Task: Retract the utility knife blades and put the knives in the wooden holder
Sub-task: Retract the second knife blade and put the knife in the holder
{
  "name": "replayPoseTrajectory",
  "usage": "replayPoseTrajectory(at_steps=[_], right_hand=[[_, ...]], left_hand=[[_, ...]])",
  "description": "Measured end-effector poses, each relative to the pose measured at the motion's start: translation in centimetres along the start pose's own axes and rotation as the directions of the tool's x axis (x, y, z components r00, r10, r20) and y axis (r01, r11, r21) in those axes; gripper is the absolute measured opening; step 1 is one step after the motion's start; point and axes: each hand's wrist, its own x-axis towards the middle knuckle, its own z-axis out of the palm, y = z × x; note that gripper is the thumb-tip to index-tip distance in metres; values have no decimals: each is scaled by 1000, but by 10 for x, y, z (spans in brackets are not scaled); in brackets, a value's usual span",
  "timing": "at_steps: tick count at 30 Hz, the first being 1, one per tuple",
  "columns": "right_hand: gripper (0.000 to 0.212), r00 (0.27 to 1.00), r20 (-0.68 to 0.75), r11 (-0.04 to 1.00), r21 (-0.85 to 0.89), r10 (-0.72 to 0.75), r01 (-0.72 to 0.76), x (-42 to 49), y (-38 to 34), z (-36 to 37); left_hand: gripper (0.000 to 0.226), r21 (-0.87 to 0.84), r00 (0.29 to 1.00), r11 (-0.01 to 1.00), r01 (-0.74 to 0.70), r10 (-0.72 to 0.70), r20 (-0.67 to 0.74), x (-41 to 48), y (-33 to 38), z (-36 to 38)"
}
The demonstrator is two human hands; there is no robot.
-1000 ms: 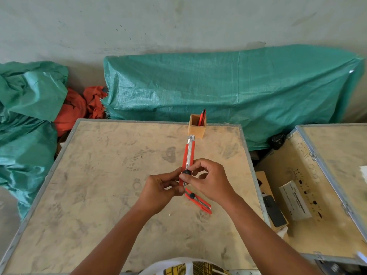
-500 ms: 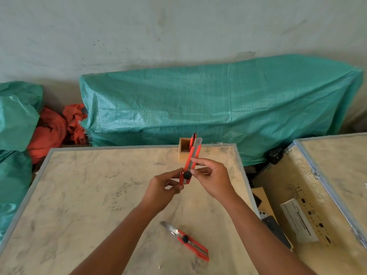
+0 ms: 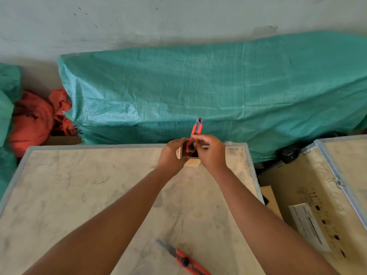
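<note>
My right hand pinches a red utility knife that stands nearly upright, its lower end inside the wooden holder at the far edge of the table. No blade shows past its metal tip. My left hand wraps the holder's left side. The hands hide most of the holder and what it contains. A second red utility knife lies on the table near me, with its blade extended toward the upper left.
The table is a dusty board with a metal rim. Behind it lies a long green tarp bundle. Orange cloth is at the far left. An open wooden crate with a paper label stands to the right.
Both hands moved away from me to the holder, carrying the knife. The knife went from mid-air into the holder's opening. My left hand let go of the knife and took the holder.
</note>
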Motion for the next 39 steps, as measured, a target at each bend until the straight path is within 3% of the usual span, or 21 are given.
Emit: replayPoseTrajectory(at_steps=[2, 7, 14, 18, 23, 26, 34, 39], right_hand=[[36, 1000, 25, 1000, -26, -9, 9, 1, 7, 10], [37, 995, 77, 993, -94, -62, 70, -1, 12, 22], [38, 995, 96, 988, -150, -30, 44, -4, 12, 24], [38, 995, 90, 991, -119, -46, 56, -6, 8, 17], [39, 996, 76, 993, -107, -42, 50, -19, 3, 1], [36, 996, 87, 995, -92, -21, 29, -39, -1, -12], [31, 974, 223, 994, -110, 41, -17, -116, -14, -48], [27, 887, 438, 987, -122, 149, -106, -168, -11, -66]], left_hand=[[70, 54, 998, 997, 58, -59, 21, 5, -6, 5], [42, 56, 989, 991, 121, -125, 77, 12, -22, 16], [34, 34, 990, 991, 131, -132, 43, 12, -26, 20], [37, 40, 989, 990, 139, -140, 40, 8, -25, 19], [66, 27, 983, 982, 185, -185, 13, -8, -16, 15], [61, -13, 981, 981, 192, -192, -8, -29, -10, 12], [53, 20, 966, 966, 258, -257, -39, -120, -7, 12], [55, -41, 951, 951, 305, -307, -46, -200, -31, 30]])
